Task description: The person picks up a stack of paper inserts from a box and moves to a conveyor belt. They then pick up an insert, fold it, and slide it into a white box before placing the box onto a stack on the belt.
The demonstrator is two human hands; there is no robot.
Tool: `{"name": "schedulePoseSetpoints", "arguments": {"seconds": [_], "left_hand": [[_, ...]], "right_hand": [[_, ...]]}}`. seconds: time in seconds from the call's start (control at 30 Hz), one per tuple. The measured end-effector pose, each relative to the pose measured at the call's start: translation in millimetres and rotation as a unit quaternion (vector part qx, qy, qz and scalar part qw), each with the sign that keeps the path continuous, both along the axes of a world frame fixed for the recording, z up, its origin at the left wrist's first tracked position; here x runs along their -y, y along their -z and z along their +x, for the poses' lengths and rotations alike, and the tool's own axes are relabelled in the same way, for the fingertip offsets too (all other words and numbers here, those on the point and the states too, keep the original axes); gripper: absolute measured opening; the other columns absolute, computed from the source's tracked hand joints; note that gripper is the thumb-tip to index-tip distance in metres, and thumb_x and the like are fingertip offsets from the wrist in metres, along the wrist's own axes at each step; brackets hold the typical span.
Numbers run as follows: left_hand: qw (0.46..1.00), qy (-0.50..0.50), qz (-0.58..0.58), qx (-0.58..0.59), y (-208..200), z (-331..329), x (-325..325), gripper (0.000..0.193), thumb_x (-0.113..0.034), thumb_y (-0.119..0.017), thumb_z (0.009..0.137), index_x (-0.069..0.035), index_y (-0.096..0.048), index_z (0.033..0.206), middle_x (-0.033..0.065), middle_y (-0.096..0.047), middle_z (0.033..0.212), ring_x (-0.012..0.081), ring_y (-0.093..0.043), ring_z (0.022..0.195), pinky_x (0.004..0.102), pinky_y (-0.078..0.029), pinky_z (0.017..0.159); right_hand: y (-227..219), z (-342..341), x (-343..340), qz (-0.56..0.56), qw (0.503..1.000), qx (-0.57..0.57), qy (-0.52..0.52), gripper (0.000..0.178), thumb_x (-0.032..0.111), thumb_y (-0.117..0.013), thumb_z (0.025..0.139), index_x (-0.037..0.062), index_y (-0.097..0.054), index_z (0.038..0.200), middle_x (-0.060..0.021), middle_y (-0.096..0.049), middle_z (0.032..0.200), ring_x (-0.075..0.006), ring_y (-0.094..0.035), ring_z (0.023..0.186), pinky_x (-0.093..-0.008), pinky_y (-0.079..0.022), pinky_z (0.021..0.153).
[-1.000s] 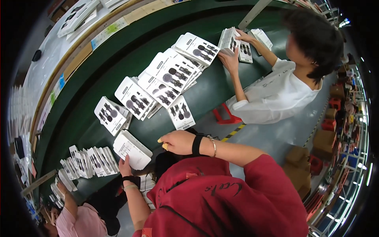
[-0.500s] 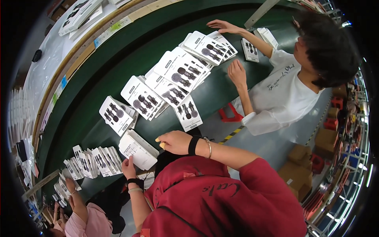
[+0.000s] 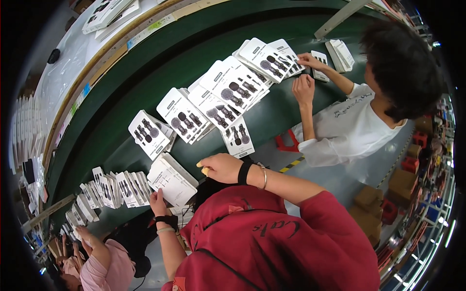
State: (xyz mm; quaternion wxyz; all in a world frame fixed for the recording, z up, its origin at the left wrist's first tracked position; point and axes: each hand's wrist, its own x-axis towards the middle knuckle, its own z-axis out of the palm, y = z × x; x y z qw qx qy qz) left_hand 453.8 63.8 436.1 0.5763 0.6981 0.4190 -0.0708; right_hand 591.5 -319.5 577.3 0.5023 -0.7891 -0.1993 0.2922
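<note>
Left hand (image 3: 158, 203): fingers on the lower-left edge of a stack of flat white rounded-corner boxes (image 3: 171, 180). Can't tell if the grip is closed; the underside is hidden. Stack sits at the near edge of the dark green conveyor belt (image 3: 111, 131), in front of me, plain-looking face with small print toward me. Can't see what's inside the boxes.

Right hand (image 3: 223, 168): curled narrow, pale yellow covers (image 3: 206, 171) on two fingertips, just right of the stack and apart from it. Palm hidden, can't tell if it's fully closed. Black wristband (image 3: 243, 173) on that wrist.

Beyond: overlapping pile of white boxes printed with dark microphones (image 3: 233, 87), in uneven stacks along the belt. Left: row of similar white boxes (image 3: 127, 189) leaning on one another. Right: co-worker in a white shirt (image 3: 352, 116), one hand touching the pile's far end, the other just beside it. Brown cardboard cartons (image 3: 367, 200) on the floor at right; contents too small to make out.
</note>
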Motion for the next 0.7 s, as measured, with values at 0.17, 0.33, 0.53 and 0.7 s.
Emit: {"name": "schedulePoseSetpoints", "arguments": {"seconds": [0.17, 0.33, 0.53, 0.7], "left_hand": [[0.997, -0.053, -0.022, 0.057, -28.0, 0.2, 14.4, 0.019, -0.024, -0.065, 0.097, -0.006, -0.065, 0.095, -0.0034, -0.062, 0.079, 0.0057, -0.053, 0.065, 0.0212, -0.041, 0.057], [0.989, -0.068, 0.025, 0.13, -59.1, 8.2, 31.8, 0.022, -0.024, -0.06, 0.1, -0.003, -0.064, 0.094, -0.0025, -0.062, 0.081, 0.0049, -0.051, 0.07, 0.0213, -0.041, 0.062], [0.976, 0.042, 0.072, 0.203, -142.5, 34.8, 93.2, 0.023, -0.022, -0.053, 0.103, -0.003, -0.06, 0.093, -0.0027, -0.059, 0.085, 0.0045, -0.048, 0.077, 0.0224, -0.042, 0.068], [0.947, 0.168, 0.123, 0.247, -198.7, 55.4, 137.4, 0.017, -0.016, -0.048, 0.105, -0.004, -0.054, 0.095, -0.0026, -0.054, 0.086, 0.0039, -0.044, 0.079, 0.021, -0.04, 0.072]], "right_hand": [[-17.6, 8.2, -11.1, 0.009, 1.0, -0.001, -0.006, 0.029, 0.021, -0.056, 0.092, 0.0023, -0.068, 0.111, -0.0211, -0.07, 0.095, -0.0391, -0.066, 0.089, -0.0449, -0.052, 0.081], [-18.4, 8.5, -29.7, 0.039, 0.998, 0.056, -0.016, 0.025, 0.018, -0.058, 0.091, 0.0006, -0.066, 0.107, -0.0195, -0.067, 0.092, -0.0363, -0.065, 0.083, -0.0441, -0.052, 0.077], [-33.5, 6.7, -60.8, 0.108, 0.964, 0.242, 0.017, 0.027, 0.015, -0.063, 0.085, 0.0004, -0.063, 0.108, -0.0159, -0.061, 0.099, -0.0352, -0.064, 0.083, -0.0434, -0.052, 0.077], [-54.4, 13.0, -64.4, 0.041, 0.953, 0.297, 0.035, 0.018, 0.013, -0.063, 0.085, 0.0004, -0.062, 0.098, -0.0163, -0.059, 0.102, -0.0369, -0.064, 0.083, -0.0455, -0.053, 0.076]]}}
